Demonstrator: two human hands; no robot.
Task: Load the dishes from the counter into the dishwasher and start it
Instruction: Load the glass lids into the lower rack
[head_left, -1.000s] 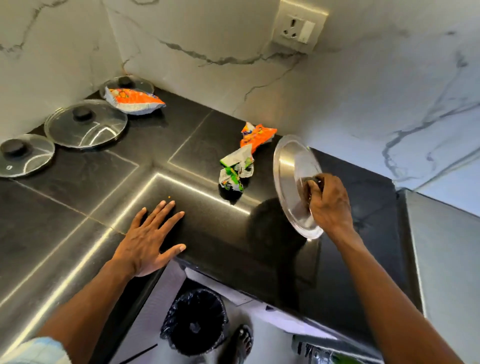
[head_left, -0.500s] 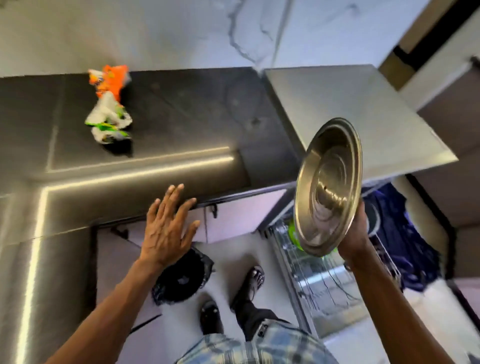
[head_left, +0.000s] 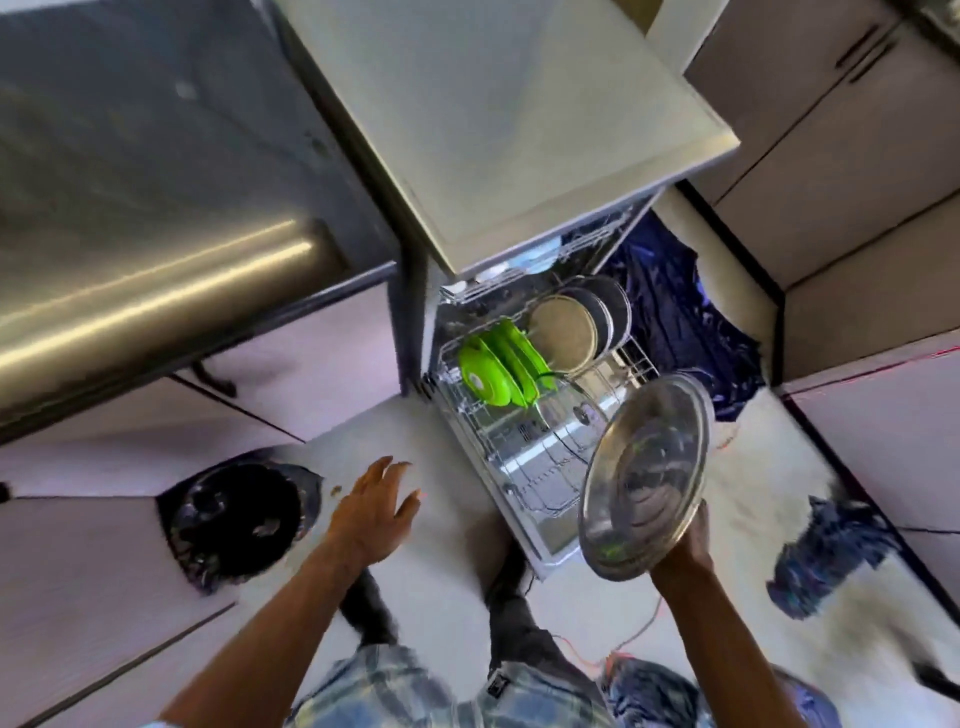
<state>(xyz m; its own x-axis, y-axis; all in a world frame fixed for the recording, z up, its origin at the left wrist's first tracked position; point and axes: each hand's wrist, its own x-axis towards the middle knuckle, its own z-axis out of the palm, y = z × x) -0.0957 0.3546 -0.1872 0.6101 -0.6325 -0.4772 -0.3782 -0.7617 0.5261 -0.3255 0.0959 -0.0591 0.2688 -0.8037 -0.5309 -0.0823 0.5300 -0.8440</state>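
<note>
green plates (head_left: 493, 371) fill rack (head_left: 524, 470) rear, front clear

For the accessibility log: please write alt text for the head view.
The right hand holds a steel plate tilted above the pulled-out dishwasher rack, which already holds green plates and round pans. The left hand hovers open, empty.

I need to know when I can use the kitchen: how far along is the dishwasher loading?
Partly done: green plates and round pans already stand in the pulled-out lower rack. In hand: the right hand holds a steel lid above the rack; the left hand is empty. Left: placing it, closing up, starting.
</note>
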